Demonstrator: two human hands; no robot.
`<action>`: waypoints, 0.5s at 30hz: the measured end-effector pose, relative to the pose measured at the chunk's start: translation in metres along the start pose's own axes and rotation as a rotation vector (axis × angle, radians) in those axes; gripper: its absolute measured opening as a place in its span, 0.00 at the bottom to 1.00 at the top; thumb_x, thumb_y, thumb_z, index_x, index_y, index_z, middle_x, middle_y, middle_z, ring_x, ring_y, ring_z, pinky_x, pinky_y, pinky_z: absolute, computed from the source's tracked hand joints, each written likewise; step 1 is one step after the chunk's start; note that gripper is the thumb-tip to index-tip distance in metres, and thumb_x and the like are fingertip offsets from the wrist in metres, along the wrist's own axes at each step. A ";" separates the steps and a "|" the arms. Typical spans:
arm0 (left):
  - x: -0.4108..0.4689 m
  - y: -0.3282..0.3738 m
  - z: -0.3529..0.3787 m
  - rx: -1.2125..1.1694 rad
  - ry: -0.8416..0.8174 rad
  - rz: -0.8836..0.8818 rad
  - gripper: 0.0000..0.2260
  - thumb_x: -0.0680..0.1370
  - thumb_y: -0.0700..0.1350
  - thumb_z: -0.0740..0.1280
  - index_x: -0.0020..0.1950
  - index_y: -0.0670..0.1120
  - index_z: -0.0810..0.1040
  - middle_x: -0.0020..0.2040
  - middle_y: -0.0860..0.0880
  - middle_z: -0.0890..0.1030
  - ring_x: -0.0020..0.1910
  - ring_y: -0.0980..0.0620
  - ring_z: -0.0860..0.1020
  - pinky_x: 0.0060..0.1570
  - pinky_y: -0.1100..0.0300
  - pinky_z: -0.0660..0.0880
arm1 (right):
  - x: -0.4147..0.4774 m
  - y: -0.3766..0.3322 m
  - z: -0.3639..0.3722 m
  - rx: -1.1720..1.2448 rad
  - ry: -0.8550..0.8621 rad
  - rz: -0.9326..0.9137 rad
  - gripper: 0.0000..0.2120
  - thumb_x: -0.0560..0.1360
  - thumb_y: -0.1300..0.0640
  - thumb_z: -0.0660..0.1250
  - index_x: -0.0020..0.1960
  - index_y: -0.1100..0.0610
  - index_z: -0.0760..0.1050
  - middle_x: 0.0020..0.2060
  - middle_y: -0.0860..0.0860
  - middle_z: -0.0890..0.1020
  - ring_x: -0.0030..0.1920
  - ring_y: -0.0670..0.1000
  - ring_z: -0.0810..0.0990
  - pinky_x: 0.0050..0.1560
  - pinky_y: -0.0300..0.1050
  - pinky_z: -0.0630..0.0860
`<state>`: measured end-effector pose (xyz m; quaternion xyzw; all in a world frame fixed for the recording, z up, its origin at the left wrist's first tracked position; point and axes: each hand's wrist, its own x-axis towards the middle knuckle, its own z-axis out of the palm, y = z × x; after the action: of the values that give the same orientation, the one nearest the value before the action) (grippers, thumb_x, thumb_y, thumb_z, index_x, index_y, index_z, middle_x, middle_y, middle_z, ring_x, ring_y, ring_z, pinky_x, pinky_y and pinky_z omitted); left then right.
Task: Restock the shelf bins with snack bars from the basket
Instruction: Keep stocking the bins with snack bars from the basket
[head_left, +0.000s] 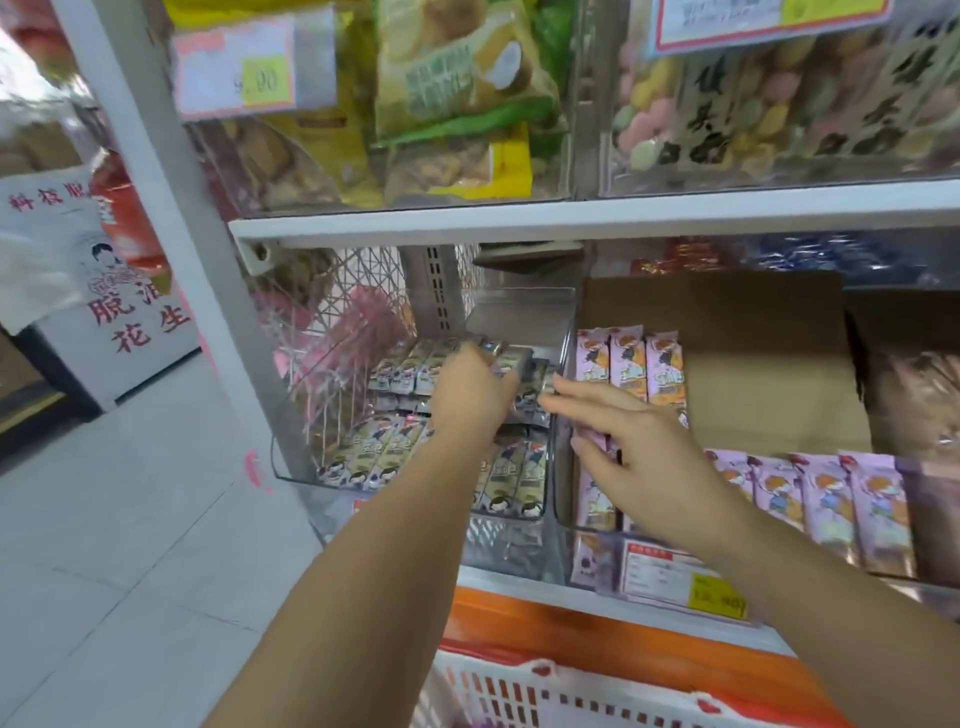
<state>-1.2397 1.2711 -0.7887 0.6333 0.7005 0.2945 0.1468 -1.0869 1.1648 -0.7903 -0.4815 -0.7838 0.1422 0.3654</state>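
two grips at clear bin (284, 470), left grip (470, 395) curled round snack bars (514, 361), right grip (639, 452) spread flat

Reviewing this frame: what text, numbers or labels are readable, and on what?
"科技" and "花生": red print on the white sign.
".90": yellow sticker on the upper price tag; the first digit is blurred.
Too blurred to read: the lower price tag, the bars, the upper bags.
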 end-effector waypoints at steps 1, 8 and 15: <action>0.003 0.001 0.003 0.048 -0.018 0.012 0.23 0.76 0.54 0.68 0.64 0.41 0.69 0.60 0.42 0.76 0.57 0.42 0.76 0.51 0.51 0.73 | 0.000 0.000 0.000 0.013 0.001 0.004 0.22 0.77 0.65 0.62 0.66 0.44 0.73 0.63 0.33 0.67 0.61 0.37 0.69 0.56 0.16 0.55; 0.012 0.007 0.013 0.415 -0.069 0.100 0.23 0.78 0.54 0.63 0.69 0.45 0.64 0.66 0.41 0.69 0.60 0.40 0.75 0.45 0.50 0.71 | -0.001 -0.001 0.001 0.048 0.004 -0.003 0.24 0.76 0.68 0.63 0.66 0.47 0.73 0.63 0.35 0.67 0.58 0.39 0.69 0.52 0.15 0.56; 0.018 0.011 0.016 0.438 -0.066 0.067 0.19 0.80 0.47 0.62 0.68 0.44 0.64 0.63 0.41 0.73 0.57 0.40 0.76 0.42 0.52 0.70 | -0.002 -0.003 0.001 0.019 -0.017 -0.012 0.24 0.77 0.65 0.63 0.68 0.45 0.71 0.65 0.34 0.66 0.61 0.27 0.58 0.56 0.14 0.50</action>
<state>-1.2242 1.2929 -0.7914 0.6823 0.7210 0.1191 0.0183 -1.0888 1.1618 -0.7905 -0.4721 -0.7885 0.1515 0.3640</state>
